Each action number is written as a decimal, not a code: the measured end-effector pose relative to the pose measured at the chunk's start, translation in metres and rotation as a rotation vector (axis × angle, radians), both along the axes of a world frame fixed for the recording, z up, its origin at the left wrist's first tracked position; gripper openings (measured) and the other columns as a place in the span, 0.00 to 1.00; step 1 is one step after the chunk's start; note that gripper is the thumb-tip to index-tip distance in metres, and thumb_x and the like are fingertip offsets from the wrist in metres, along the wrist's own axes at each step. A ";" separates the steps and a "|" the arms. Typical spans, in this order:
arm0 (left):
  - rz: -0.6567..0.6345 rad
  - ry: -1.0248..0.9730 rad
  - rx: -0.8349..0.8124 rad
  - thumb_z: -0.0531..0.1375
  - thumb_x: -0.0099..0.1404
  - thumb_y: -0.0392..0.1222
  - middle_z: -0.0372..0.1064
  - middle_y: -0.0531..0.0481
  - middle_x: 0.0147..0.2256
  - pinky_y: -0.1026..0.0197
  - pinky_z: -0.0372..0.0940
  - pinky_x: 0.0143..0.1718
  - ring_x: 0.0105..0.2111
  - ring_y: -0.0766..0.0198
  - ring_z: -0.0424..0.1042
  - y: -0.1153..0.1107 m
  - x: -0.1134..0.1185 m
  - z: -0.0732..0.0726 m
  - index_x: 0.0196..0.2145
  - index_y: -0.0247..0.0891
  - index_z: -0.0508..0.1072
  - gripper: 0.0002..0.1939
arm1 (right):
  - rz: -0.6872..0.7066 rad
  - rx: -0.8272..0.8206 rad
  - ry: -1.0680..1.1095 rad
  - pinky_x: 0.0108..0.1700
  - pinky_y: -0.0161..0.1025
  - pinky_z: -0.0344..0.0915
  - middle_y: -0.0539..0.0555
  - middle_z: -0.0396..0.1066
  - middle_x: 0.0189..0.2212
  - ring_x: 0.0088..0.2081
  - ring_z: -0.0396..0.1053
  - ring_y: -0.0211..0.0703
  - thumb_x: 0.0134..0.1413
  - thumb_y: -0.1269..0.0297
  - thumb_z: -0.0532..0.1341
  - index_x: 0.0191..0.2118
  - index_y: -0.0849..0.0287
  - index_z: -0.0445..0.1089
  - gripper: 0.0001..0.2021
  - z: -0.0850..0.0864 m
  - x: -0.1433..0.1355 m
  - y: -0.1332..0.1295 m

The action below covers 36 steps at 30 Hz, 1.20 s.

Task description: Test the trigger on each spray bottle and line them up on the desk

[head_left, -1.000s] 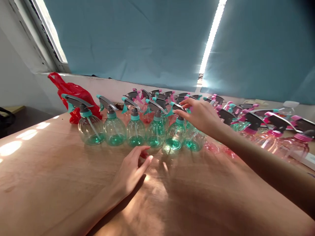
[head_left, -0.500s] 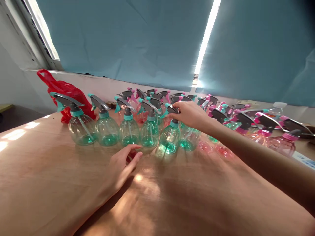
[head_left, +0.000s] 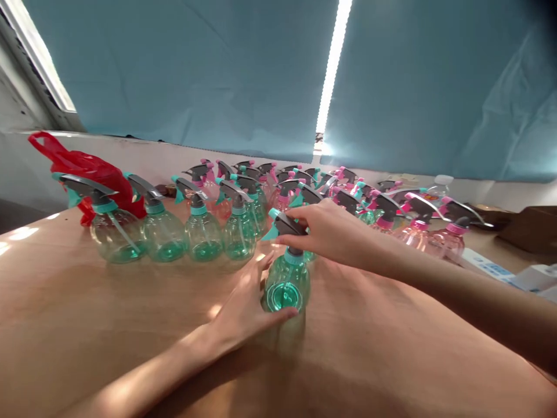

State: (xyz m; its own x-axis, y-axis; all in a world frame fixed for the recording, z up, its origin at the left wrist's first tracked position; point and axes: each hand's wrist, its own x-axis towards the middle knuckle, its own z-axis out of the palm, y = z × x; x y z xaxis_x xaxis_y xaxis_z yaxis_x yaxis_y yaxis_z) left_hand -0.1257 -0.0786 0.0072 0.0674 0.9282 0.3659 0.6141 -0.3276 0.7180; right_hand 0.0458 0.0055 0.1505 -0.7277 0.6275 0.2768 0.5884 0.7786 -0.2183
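Note:
A green spray bottle point(head_left: 287, 284) with a turquoise collar and grey trigger head is tilted, its base turned toward me. My right hand point(head_left: 319, 229) is closed round the trigger head from the right. On the lower left of the same bottle, my left hand point(head_left: 248, 302) wraps the clear body, thumb across the front near the base and fingers at the far side. To the left stands a row of similar green spray bottles, the nearest spray bottle point(head_left: 239, 235) just beyond my left fingertips.
Pink spray bottles point(head_left: 418, 232) stand at the right, and more green and pink ones crowd the back. A red plastic bag point(head_left: 87, 165) lies at the far left of the wooden table point(head_left: 108, 325). White-and-blue boxes point(head_left: 487, 264) lie at the right.
My right hand has pulled the green bottle out of the row toward me and tilted it. My left hand has moved right and closed round its body. The view has shifted right.

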 end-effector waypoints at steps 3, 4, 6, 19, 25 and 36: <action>-0.045 0.095 0.082 0.70 0.56 0.52 0.54 0.39 0.63 0.34 0.56 0.58 0.63 0.38 0.54 0.004 0.030 0.005 0.64 0.48 0.52 0.45 | -0.004 0.015 -0.005 0.22 0.38 0.47 0.46 0.61 0.16 0.19 0.52 0.33 0.57 0.55 0.62 0.20 0.57 0.60 0.19 0.001 0.023 -0.010; -0.071 0.105 0.109 0.70 0.56 0.54 0.54 0.40 0.64 0.33 0.55 0.59 0.63 0.37 0.54 0.005 0.038 0.006 0.64 0.48 0.53 0.44 | 0.010 0.015 -0.004 0.21 0.37 0.47 0.45 0.60 0.16 0.19 0.52 0.32 0.57 0.54 0.62 0.20 0.57 0.60 0.19 0.002 0.032 -0.011; -0.123 0.107 0.121 0.69 0.57 0.56 0.55 0.41 0.63 0.33 0.56 0.58 0.62 0.37 0.55 0.006 0.052 0.007 0.64 0.49 0.53 0.44 | 0.062 -0.015 0.008 0.22 0.37 0.47 0.45 0.61 0.16 0.19 0.52 0.32 0.59 0.51 0.60 0.21 0.57 0.62 0.20 0.003 0.052 -0.010; -0.405 -0.143 -0.018 0.72 0.54 0.49 0.60 0.42 0.60 0.40 0.57 0.58 0.59 0.42 0.60 0.040 0.119 -0.002 0.62 0.45 0.55 0.44 | 0.284 -0.453 0.416 0.45 0.40 0.67 0.51 0.75 0.44 0.44 0.72 0.45 0.45 0.58 0.72 0.52 0.53 0.68 0.26 -0.059 0.157 0.023; -0.468 -0.132 0.015 0.71 0.54 0.47 0.59 0.42 0.59 0.40 0.56 0.59 0.59 0.41 0.59 0.052 0.134 0.001 0.64 0.45 0.52 0.46 | 0.190 -0.494 0.616 0.25 0.33 0.53 0.43 0.60 0.26 0.25 0.55 0.32 0.53 0.62 0.67 0.40 0.55 0.65 0.12 -0.074 0.140 0.022; -0.371 0.036 -0.037 0.72 0.54 0.55 0.58 0.43 0.62 0.39 0.53 0.61 0.61 0.41 0.57 0.057 0.114 0.003 0.64 0.47 0.54 0.46 | 0.198 -0.483 0.722 0.30 0.36 0.59 0.46 0.63 0.27 0.28 0.61 0.36 0.49 0.74 0.56 0.32 0.55 0.63 0.06 -0.073 0.114 0.029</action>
State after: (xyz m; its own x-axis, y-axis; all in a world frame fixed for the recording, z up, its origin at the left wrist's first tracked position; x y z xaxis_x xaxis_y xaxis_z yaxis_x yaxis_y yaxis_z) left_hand -0.0119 -0.0214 0.0104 0.4140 0.8508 0.3238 0.4832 -0.5068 0.7139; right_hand 0.1598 0.0345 0.0779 -0.5853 0.6760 0.4478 0.0448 0.5784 -0.8145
